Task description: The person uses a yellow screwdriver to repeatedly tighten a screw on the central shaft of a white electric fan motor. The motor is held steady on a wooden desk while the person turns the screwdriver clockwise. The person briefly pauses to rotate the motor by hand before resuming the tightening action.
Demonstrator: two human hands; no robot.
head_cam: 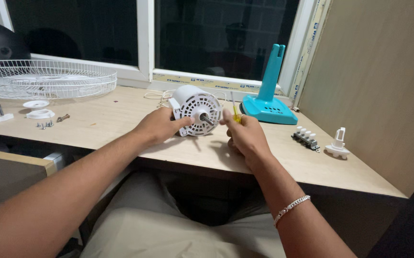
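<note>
Centre of frame: white round plastic fan motor housing (195, 111), vented face and bare metal shaft toward me, resting on the pale wooden surface (121, 124). My left hand (159, 125) has its grip clamped on the housing's left edge. My right hand (245, 134) has its grip closed around a yellow-handled screwdriver (235, 113), just right of the shaft.

Upper left: white wire fan guard (44, 77); below it, two white plastic caps (37, 109) and small loose metal screws (49, 123).

Upper centre-right: teal plastic fan stand base (269, 102), upright.

Right: switch block with white push buttons (305, 137); beside it a small white plastic fitting (338, 143).
</note>
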